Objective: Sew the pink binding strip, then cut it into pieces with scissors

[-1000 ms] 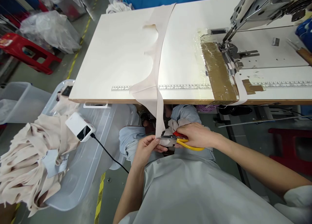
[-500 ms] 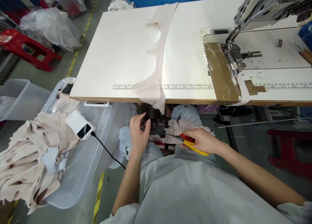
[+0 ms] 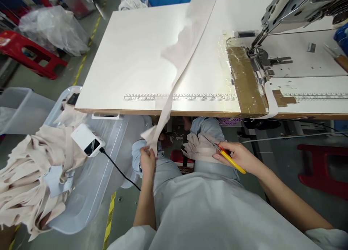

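My left hand is closed on the lower end of a long beige fabric piece, in front of the table edge. From there the fabric runs up slantwise across the white table, its wide part lying near the back edge. My right hand grips scissors with red and yellow handles, above my right thigh. Their blades point up and left over a bunched beige fabric piece that lies on my lap. Whether the blades touch that fabric I cannot tell.
A sewing machine stands at the table's right, a beige strip hanging from its front. At left, a clear plastic bin carries heaped beige fabric and a white device with a black cable. Red stools stand farther off.
My left hand has closed on the fabric's end and pulled it down and left, so the piece now lies slanted and stretched. My right hand has moved slightly right with the scissors.
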Demonstrator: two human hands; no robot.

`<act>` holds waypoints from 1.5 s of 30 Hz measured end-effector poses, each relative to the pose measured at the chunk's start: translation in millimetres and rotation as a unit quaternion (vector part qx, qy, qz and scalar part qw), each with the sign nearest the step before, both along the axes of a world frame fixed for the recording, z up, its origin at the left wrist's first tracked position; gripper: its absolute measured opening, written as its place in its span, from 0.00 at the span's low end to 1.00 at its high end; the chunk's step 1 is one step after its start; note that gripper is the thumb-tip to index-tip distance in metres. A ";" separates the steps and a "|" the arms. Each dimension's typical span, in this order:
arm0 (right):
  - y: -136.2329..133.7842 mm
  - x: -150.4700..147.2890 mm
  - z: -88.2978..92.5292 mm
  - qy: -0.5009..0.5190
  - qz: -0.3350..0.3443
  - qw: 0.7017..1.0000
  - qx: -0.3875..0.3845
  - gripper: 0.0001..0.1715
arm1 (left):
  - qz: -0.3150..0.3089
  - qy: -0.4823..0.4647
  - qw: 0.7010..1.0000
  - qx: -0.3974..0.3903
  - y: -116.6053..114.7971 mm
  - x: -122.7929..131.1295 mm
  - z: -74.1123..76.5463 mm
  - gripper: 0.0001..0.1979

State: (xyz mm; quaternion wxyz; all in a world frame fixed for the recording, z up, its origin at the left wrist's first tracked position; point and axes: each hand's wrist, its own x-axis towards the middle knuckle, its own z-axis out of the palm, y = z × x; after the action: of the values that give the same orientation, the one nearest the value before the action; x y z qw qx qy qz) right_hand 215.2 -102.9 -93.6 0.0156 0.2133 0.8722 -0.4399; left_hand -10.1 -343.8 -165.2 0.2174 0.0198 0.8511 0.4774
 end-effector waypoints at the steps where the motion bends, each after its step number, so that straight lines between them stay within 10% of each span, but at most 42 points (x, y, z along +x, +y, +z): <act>1: 0.6 0.8 -1.5 -0.003 -0.008 1.000 -0.009 0.28 | 0.002 0.000 1.000 -0.009 -10.4 3.1 1.4 0.13; 8: -12.4 -10.6 -7.8 -0.022 -0.004 0.996 -0.085 0.30 | -0.212 -0.207 0.932 0.206 -3.8 50.7 66.9 0.23; 12: -19.1 -21.5 3.7 -0.034 0.050 0.994 -0.088 0.30 | -0.264 -0.105 0.949 0.138 22.9 48.4 89.6 0.15; 15: -18.9 -27.9 12.6 -0.049 0.097 0.990 -0.089 0.30 | -0.250 0.024 0.958 0.136 32.2 41.9 91.7 0.17; 21: -9.4 -39.2 14.3 -0.074 0.179 0.975 -0.108 0.28 | -0.238 -0.221 0.926 0.192 31.5 43.0 91.0 0.19; 28: -0.3 -55.8 23.4 -0.119 0.260 0.953 -0.101 0.29 | -0.198 -0.266 0.920 0.209 26.5 38.6 83.3 0.20; 45: -10.4 -57.4 23.2 -0.125 0.250 0.955 0.102 0.29 | -0.204 -0.253 0.927 0.186 24.9 34.6 80.4 0.21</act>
State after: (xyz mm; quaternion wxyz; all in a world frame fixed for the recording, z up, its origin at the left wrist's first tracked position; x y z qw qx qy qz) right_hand 157.8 -113.3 -70.5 0.2122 0.0422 0.9290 -0.3004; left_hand 24.5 -319.0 -84.8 0.5107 0.1117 0.6416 0.5614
